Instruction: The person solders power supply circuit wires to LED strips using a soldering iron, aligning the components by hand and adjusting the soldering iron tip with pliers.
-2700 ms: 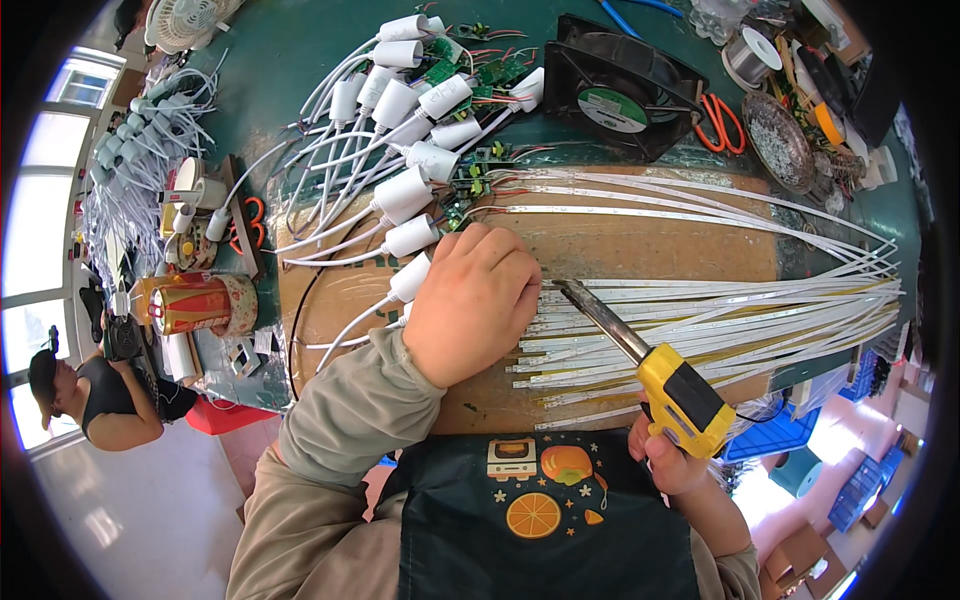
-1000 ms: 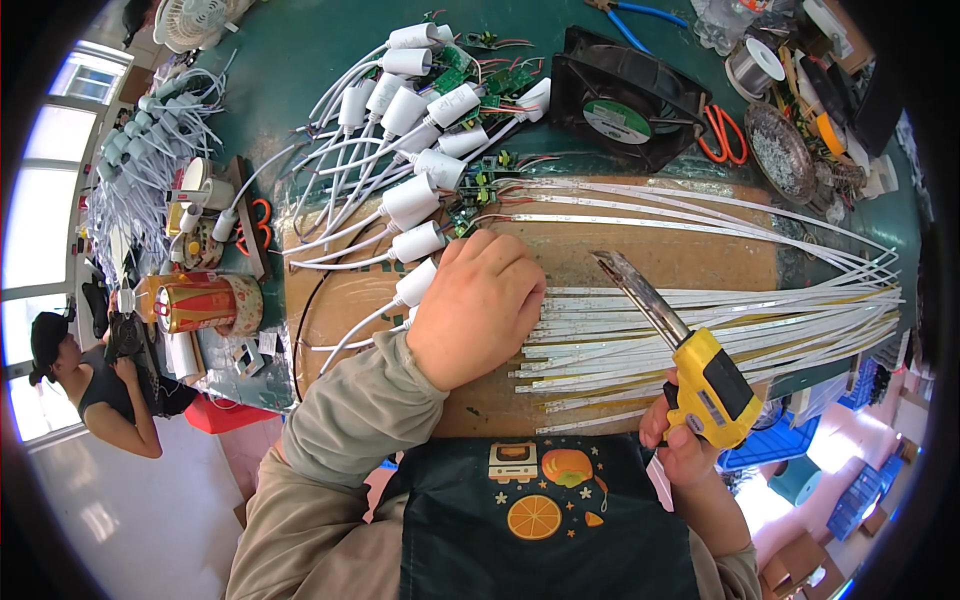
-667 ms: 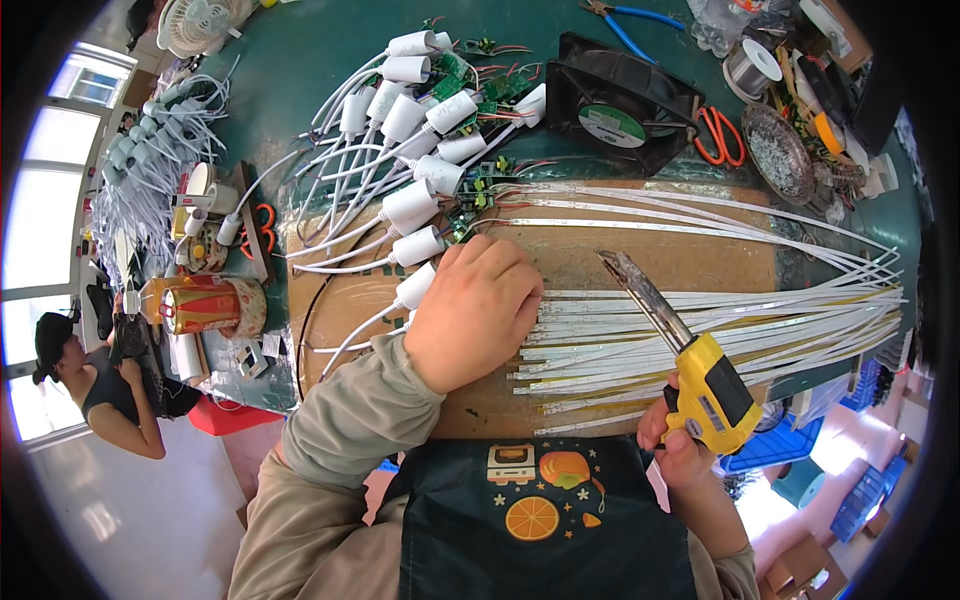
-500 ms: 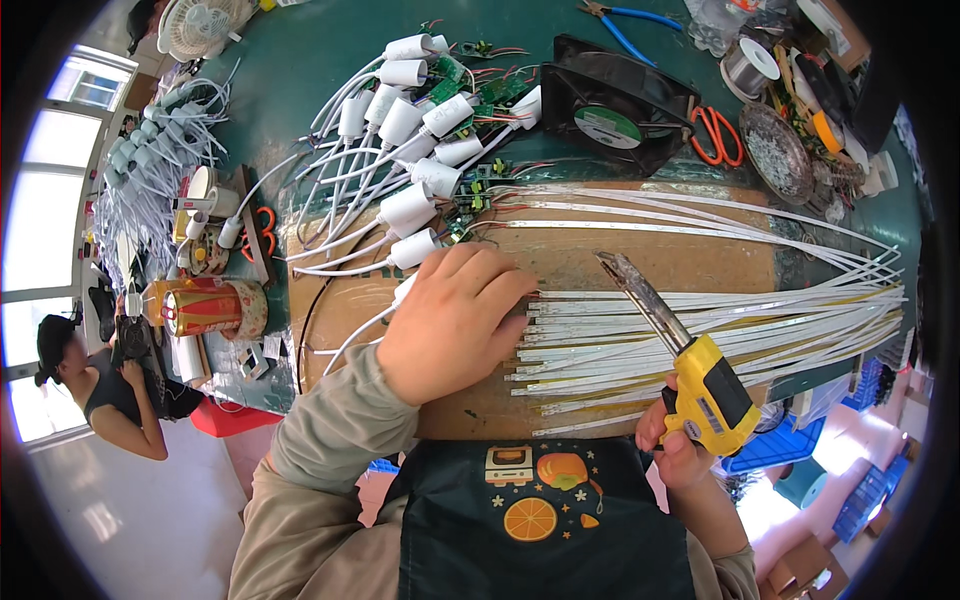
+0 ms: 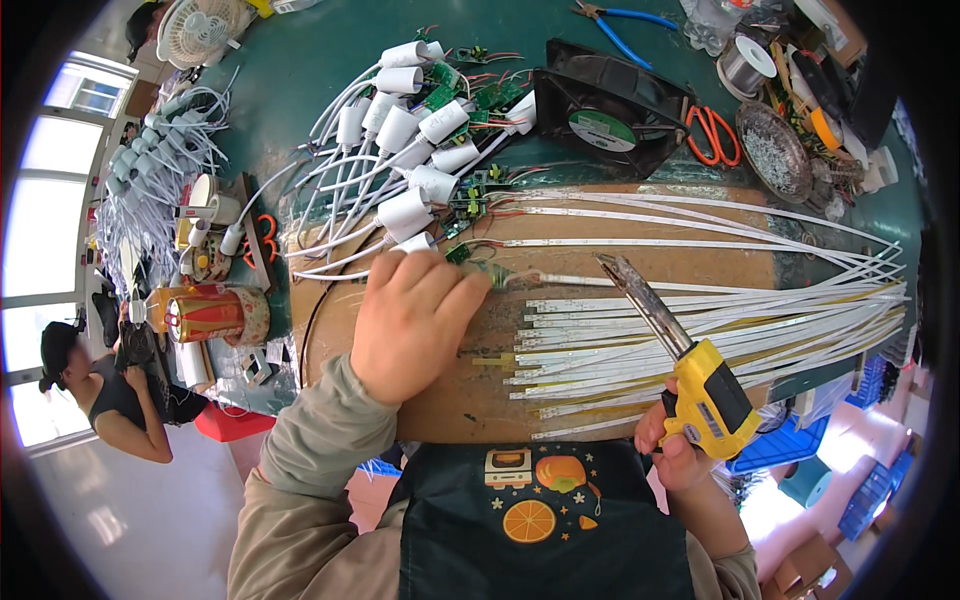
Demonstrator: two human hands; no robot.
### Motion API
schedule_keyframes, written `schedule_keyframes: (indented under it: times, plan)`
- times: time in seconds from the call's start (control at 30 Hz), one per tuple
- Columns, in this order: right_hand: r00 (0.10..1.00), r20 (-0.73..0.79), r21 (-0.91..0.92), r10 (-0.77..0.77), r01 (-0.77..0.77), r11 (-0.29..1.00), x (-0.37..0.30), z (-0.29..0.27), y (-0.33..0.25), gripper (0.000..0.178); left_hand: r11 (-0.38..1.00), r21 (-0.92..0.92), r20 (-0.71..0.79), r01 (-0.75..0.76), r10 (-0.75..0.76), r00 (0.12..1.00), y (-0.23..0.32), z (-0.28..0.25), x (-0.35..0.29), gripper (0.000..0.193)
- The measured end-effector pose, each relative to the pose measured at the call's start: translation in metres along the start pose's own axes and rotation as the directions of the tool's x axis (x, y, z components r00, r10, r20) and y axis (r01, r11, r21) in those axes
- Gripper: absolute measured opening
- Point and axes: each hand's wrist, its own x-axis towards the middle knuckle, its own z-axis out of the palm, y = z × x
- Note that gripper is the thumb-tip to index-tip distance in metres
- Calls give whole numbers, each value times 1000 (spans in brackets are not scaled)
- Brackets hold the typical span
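My left hand is closed, fingers curled, over the brown board. By its fingertips a small, motion-blurred green circuit board sticks out, joined to a white LED strip that runs right. My palm and fingers hide most of what they grip. Just beyond my knuckles lie white cylindrical lamp caps with cables and green boards. A yellow soldering gun is wrapped in my right hand; its metal tip points up and left above the strips.
A fanned bundle of LED strips covers the board's right side. Farther back are a black fan, orange-handled scissors, blue pliers, a solder spool and a round dish. Cans stand left; a person sits beyond.
My left hand has shifted left, pulling the green board and its strip away from the bundle's top edge. One strip farther back has slid slightly nearer. The right hand and soldering gun have hardly moved.
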Motion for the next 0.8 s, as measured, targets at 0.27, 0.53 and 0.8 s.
schedule_keyframes:
  times: [0.27, 0.53, 0.8]
  plan:
    - [1000, -29, 5, -11, 12, 1000, 1, 2, -1, 74, 989, 141, -219, -52, 83, 972, -9, -13, 39, 34]
    - [999, -11, 2, -35, 35, 999, 0, 0, 2, 72, 982, -59, 3, -178, 179, 984, -28, -8, 52, 27]
    - [1000, -2, 37, 6, -6, 999, 1, 1, -2, 72, 995, -88, 51, -50, 55, 997, -55, 0, 89, 26]
